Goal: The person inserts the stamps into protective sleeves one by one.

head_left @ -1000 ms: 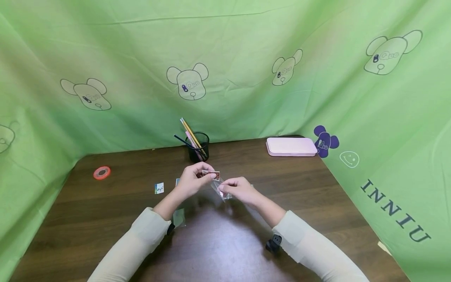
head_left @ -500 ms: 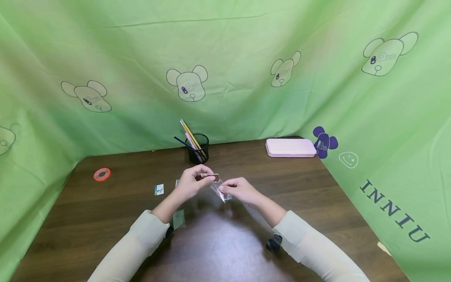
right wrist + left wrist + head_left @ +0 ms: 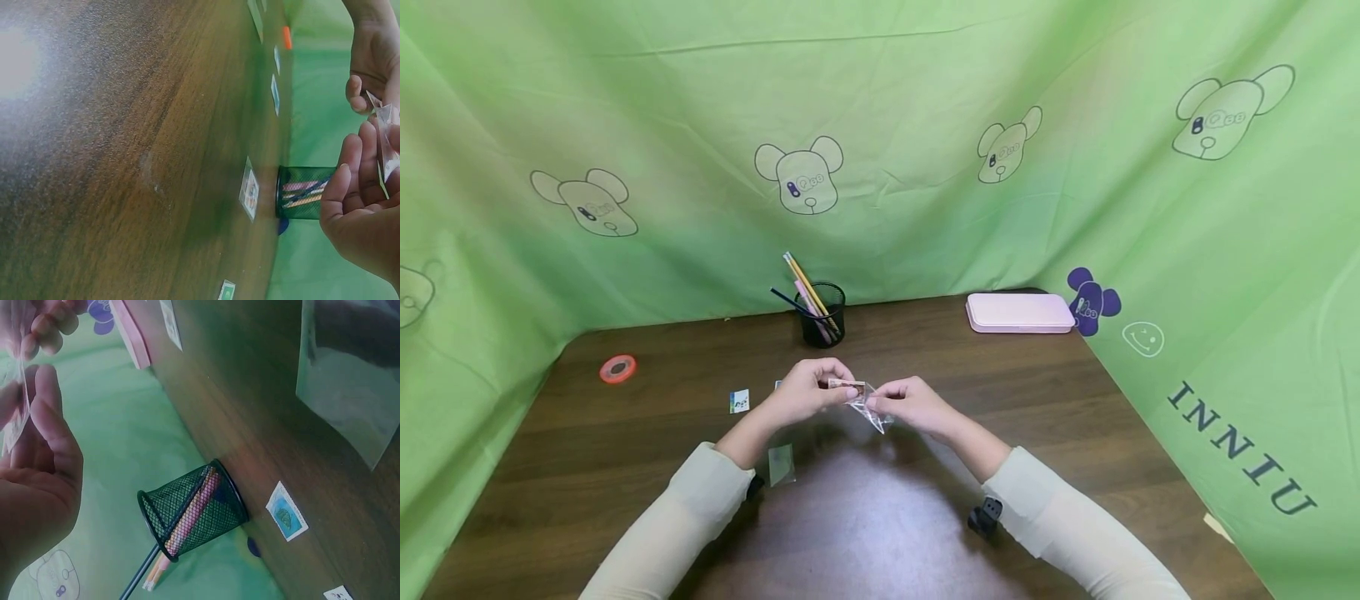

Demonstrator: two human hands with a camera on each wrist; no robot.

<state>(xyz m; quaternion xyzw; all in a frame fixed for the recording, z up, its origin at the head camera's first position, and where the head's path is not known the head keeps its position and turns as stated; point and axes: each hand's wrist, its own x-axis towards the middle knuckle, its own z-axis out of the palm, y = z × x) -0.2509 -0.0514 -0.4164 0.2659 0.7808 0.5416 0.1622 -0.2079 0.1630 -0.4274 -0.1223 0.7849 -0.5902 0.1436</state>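
Observation:
In the head view, both hands meet over the middle of the table. My left hand (image 3: 801, 393) pinches a small reddish-brown stamp (image 3: 857, 386) between thumb and fingers. The stamp's lower part overlaps a small clear plastic bag (image 3: 876, 417), which my right hand (image 3: 917, 406) pinches at its right side. In the right wrist view the bag (image 3: 387, 144) spans the space between the two hands, its far part hidden by fingers. A blue stamp with a leaf-like picture (image 3: 287, 513) lies on the table in the left wrist view.
A black mesh pen cup (image 3: 823, 315) stands behind the hands, and a pink pencil case (image 3: 1020, 312) at the back right. Leftward lie another small stamp (image 3: 739, 401), a flat clear bag (image 3: 781, 464) and a red ring-shaped object (image 3: 618, 368). A bagged stamp (image 3: 250, 189) lies near the cup.
My left hand has come down slightly toward the person, bringing the stamp lower against the clear bag. The right hand has stayed almost in place with its grip unchanged.

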